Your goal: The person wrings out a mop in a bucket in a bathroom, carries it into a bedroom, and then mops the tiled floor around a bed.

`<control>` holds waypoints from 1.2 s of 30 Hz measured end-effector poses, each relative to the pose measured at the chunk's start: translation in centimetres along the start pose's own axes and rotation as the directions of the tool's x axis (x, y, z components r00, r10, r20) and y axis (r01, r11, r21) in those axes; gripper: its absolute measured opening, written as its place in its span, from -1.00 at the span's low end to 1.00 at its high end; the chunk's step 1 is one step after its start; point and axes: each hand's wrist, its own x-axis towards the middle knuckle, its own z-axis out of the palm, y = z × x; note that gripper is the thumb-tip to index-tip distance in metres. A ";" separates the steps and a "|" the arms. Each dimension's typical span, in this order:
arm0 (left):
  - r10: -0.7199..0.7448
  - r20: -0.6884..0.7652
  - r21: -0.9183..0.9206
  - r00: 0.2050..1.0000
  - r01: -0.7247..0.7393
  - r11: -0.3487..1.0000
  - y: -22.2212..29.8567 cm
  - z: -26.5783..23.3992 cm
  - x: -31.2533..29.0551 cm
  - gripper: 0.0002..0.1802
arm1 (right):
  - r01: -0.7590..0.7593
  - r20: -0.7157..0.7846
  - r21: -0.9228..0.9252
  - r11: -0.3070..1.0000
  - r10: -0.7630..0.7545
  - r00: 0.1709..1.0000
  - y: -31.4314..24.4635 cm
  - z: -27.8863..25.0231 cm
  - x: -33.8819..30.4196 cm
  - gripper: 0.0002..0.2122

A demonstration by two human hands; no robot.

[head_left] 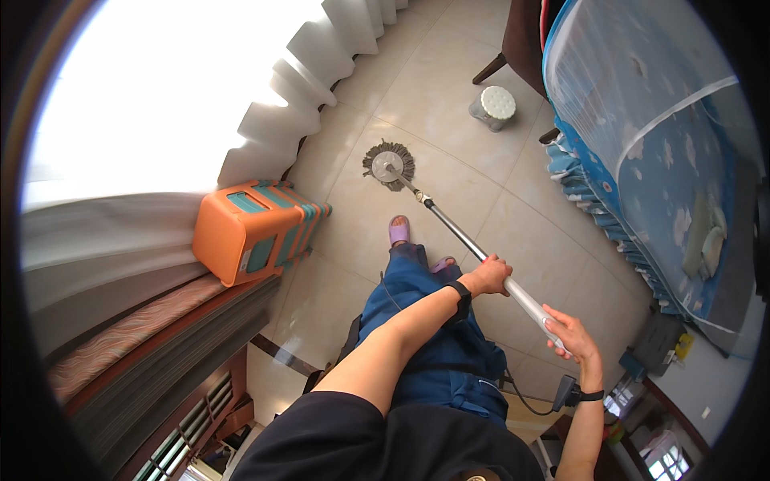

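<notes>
A round mop with a grey string head [389, 165] lies flat against the tiled floor ahead of my feet. Its long metal pole [457, 231] slants back toward me and to the right. Partway up the pole, my left hand [488, 276] is wrapped round it, a black band on the wrist. My right hand [568, 331] grips the pale grey upper end of the handle, its fingers curled about it. A black band with a small dark device sits at the right wrist.
To the left stands an orange storage box [241, 228] with teal trim, beside long white curtains [281, 120]. A small stool [495, 107] with a white cushioned top is ahead. On the right is a bed [642, 168] with blue bedding under a mosquito net. Purple slippers [399, 231] are on my feet.
</notes>
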 end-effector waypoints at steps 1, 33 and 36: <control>-0.006 -0.001 0.011 1.000 0.006 1.000 -0.8 -0.1 0.0 -0.56 | 0.007 0.001 0.000 1.000 -0.007 1.000 0.0 0.4 0.6 -0.55; -0.243 -0.185 -0.145 0.952 0.218 0.965 -4.2 0.6 -0.6 -0.56 | 0.170 0.003 -0.441 0.881 -0.188 0.982 -3.8 0.4 2.9 -0.57; -0.037 -0.086 -0.047 0.996 0.033 0.998 1.7 4.9 3.4 -0.53 | 0.057 -0.099 -0.360 0.931 -0.099 0.990 1.6 -3.9 -1.0 -0.58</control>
